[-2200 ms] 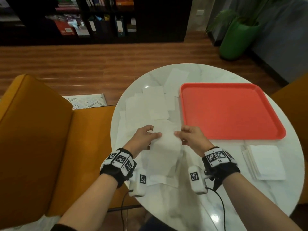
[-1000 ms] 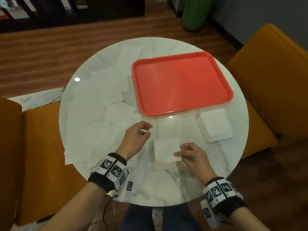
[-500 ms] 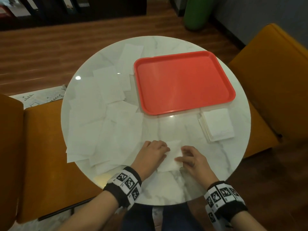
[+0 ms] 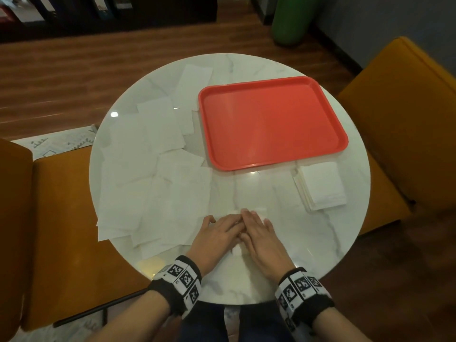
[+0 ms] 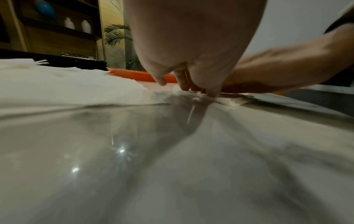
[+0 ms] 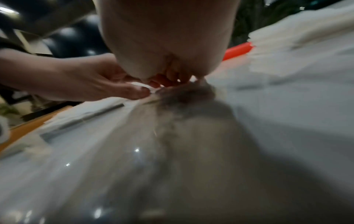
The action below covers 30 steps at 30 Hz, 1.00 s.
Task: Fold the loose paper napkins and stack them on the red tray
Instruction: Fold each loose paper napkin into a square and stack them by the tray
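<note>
A small folded white napkin [image 4: 260, 210] lies on the marble table near its front edge, mostly hidden under my hands. My left hand [image 4: 220, 232] and right hand [image 4: 259, 232] lie side by side on it, fingers straight, pressing it flat. In the left wrist view the left fingers [image 5: 184, 81] touch the napkin [image 5: 228, 101]. The right wrist view is blurred. The red tray [image 4: 246, 166] sits beyond the hands with nothing on it. Several loose unfolded napkins [image 4: 148, 169] cover the table's left half.
A stack of folded napkins [image 4: 320, 188] sits on the table just right of the tray's near corner. The round table's rim [image 4: 246, 303] is close to my wrists. Orange chairs [image 4: 407, 144] flank the table, and a green pot [image 4: 291, 18] stands behind.
My hands have come together over the folded napkin and flattened onto it; half a second ago their fingers were still curled at its edges. The napkin is now almost fully covered.
</note>
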Tool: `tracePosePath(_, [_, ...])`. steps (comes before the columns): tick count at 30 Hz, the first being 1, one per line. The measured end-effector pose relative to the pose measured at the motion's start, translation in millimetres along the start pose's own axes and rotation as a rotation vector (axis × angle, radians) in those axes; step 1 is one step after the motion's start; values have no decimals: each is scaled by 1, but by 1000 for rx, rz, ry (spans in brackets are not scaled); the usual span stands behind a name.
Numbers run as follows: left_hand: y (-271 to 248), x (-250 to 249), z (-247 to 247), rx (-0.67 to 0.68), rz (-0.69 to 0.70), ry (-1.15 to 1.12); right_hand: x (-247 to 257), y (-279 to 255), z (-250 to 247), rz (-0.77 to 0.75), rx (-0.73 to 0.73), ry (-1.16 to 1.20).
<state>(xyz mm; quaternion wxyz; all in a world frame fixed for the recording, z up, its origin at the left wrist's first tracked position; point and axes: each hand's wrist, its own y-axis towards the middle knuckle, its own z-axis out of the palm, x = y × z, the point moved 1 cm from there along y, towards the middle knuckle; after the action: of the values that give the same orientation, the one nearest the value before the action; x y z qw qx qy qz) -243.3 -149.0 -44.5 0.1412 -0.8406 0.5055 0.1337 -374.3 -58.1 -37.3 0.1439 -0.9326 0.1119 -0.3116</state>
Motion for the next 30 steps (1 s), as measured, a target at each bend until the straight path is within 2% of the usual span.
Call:
tracePosePath(4, [-7,10,0,78,-47,26,-24,-5,-7,120,30,-238])
tracePosePath(9, [-8,10,-6,-8,-29,69,-33,-4,-15,192,9,-328])
tracePosePath(12, [6,0,-5,-62,-76,68,-22,-1,-12,220,-11,-323])
tracePosePath(15, [22,-23,-8,118,-82,115,-17,0,-11,251,-1,-319])
tracePosePath(18, [22,-18,1,300,-122,136,-18,0,-13,256,2,-326])
tracePosePath(21, [9,1,-1,244,-214,222,-20,1,-12,253,-2,-335])
tracePosePath(24, [8,9,-2,47,-209,224,-19,1,-11,261,3,-325])
tracePosePath(26, [19,3,-10,-37,-230,197,-17,1,-12,261,-2,-312])
tracePosePath(28, [31,-8,-20,-37,-304,148,-16,1,-12,255,-13,-305])
tracePosePath(30, [43,-13,-24,58,-423,54,-17,1,-13,253,-5,-315])
